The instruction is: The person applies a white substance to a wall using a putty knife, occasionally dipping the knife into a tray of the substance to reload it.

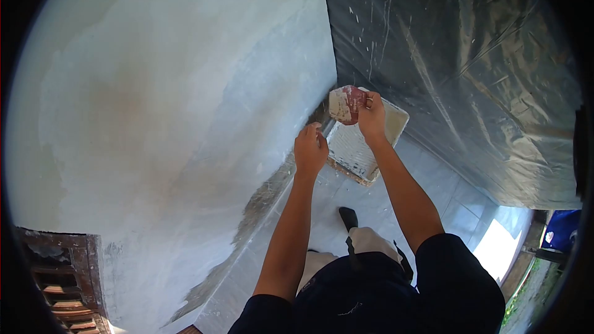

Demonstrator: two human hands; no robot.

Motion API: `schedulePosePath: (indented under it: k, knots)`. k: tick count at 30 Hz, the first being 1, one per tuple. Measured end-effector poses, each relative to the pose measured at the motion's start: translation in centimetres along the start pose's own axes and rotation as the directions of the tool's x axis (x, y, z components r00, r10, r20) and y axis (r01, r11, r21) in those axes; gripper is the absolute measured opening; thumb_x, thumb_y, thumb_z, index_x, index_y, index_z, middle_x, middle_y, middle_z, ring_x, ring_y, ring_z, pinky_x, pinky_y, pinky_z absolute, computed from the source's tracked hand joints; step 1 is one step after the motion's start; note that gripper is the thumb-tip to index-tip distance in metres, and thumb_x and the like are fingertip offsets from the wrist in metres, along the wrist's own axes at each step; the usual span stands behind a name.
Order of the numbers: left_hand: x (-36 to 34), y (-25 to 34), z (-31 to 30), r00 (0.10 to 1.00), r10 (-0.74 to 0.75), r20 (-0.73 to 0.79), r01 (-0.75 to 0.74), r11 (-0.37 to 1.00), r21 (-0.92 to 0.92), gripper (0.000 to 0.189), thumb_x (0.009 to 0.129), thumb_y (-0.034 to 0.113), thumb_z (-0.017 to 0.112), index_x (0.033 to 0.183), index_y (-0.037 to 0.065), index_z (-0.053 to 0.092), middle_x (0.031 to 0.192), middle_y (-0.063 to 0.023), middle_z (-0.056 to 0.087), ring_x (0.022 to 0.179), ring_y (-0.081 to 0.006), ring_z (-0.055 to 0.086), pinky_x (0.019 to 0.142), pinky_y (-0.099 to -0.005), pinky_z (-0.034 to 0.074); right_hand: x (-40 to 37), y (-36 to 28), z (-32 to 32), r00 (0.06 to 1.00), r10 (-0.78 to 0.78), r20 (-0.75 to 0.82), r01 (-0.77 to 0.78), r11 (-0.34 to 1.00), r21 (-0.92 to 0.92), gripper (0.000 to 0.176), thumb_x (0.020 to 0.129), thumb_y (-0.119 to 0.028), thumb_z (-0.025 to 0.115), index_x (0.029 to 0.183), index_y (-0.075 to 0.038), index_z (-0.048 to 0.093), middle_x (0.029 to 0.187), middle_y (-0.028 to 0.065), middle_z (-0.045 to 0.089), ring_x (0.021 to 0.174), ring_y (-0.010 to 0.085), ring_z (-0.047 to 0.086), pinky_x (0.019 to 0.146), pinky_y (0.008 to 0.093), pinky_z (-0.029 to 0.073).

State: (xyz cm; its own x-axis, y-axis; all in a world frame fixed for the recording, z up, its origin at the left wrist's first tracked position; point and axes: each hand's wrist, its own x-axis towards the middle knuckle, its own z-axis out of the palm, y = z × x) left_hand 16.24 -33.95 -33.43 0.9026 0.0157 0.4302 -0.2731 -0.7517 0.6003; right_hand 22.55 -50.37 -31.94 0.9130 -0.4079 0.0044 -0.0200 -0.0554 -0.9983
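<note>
My right hand (371,117) is closed on the edge of a dark red, blocky piece (354,100) whose left part is caked with off-white coating; its exact kind is unclear. It is held above a white paint tray (352,148) with a ribbed slope and a smeared rim, which lies on the floor. Left of the tray, near the wall's lower edge, my left hand (310,148) has its fingers curled in and pressed together. Whatever those fingers may hold is hidden. Beside that hand rises the wall (185,86), coated white with greyish, patchy areas.
Black plastic sheeting (458,55) with white spatters hangs along the right side and meets the wall in the corner. Light tiles (396,192) cover the floor around my foot (348,217). A brown wooden frame (68,272) sits at lower left, and a blue item (560,230) at far right.
</note>
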Motion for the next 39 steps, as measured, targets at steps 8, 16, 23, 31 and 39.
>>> schedulePosePath:
  k: [8, 16, 23, 31, 39]
  knots:
    - [-2.5, -1.1, 3.4, 0.929, -0.287, 0.235, 0.262, 0.956, 0.132, 0.016, 0.092, 0.023, 0.056, 0.093, 0.009, 0.065, 0.060, -0.0158, 0.062, 0.059, -0.0376, 0.063, 0.058, -0.0476, 0.049, 0.7, 7.0, -4.1, 0.998, 0.023, -0.054, -0.034, 0.975, -0.221, 0.022, 0.089, -0.004, 0.058, 0.111, -0.003, 0.058, 0.095, 0.0181, 0.071, 0.090, 0.0300, 0.070, 0.078, 0.0377, 0.052]
    - [-3.3, -3.7, 5.1, 0.900, -0.338, 0.277, 0.284, 0.934, 0.218, 0.026, 0.089, 0.035, 0.059, 0.083, 0.011, 0.063, 0.061, -0.0160, 0.063, 0.060, -0.0377, 0.064, 0.056, -0.0489, 0.047, -0.8, 10.8, -5.2, 0.980, 0.160, -0.121, -0.183, 0.960, -0.211, 0.025, 0.088, -0.001, 0.056, 0.113, -0.001, 0.060, 0.101, 0.0170, 0.072, 0.095, 0.0286, 0.070, 0.083, 0.0349, 0.051]
    - [-4.6, -6.0, 8.1, 0.874, -0.360, 0.327, 0.323, 0.932, 0.164, 0.021, 0.085, 0.032, 0.065, 0.085, 0.011, 0.062, 0.073, -0.0157, 0.067, 0.070, -0.0365, 0.065, 0.061, -0.0471, 0.047, -0.7, 14.3, -7.0, 0.961, 0.243, -0.132, -0.274, 0.905, -0.325, 0.024, 0.092, -0.001, 0.055, 0.116, 0.000, 0.059, 0.105, 0.0119, 0.070, 0.094, 0.0177, 0.066, 0.081, 0.0298, 0.050]
    - [-7.0, -8.4, 13.3, 0.875, -0.355, 0.328, 0.336, 0.935, 0.115, 0.014, 0.087, 0.020, 0.062, 0.090, 0.008, 0.066, 0.070, -0.0122, 0.063, 0.072, -0.0327, 0.061, 0.069, -0.0458, 0.046, 2.5, 18.8, -8.2, 0.951, 0.285, -0.123, -0.310, 0.874, -0.375, 0.026, 0.089, 0.000, 0.054, 0.114, 0.001, 0.061, 0.101, 0.0117, 0.071, 0.091, 0.0170, 0.066, 0.079, 0.0291, 0.050]
    - [-8.1, -8.2, 17.6, 0.883, -0.349, 0.315, 0.348, 0.935, 0.060, 0.023, 0.086, 0.008, 0.059, 0.109, 0.006, 0.060, 0.091, -0.0124, 0.063, 0.090, -0.0332, 0.058, 0.080, -0.0444, 0.044, 7.0, 22.6, -8.8, 0.966, 0.255, -0.052, -0.248, 0.844, -0.475, 0.023, 0.092, -0.004, 0.055, 0.114, -0.002, 0.062, 0.102, 0.0115, 0.071, 0.090, 0.0175, 0.067, 0.079, 0.0291, 0.051]
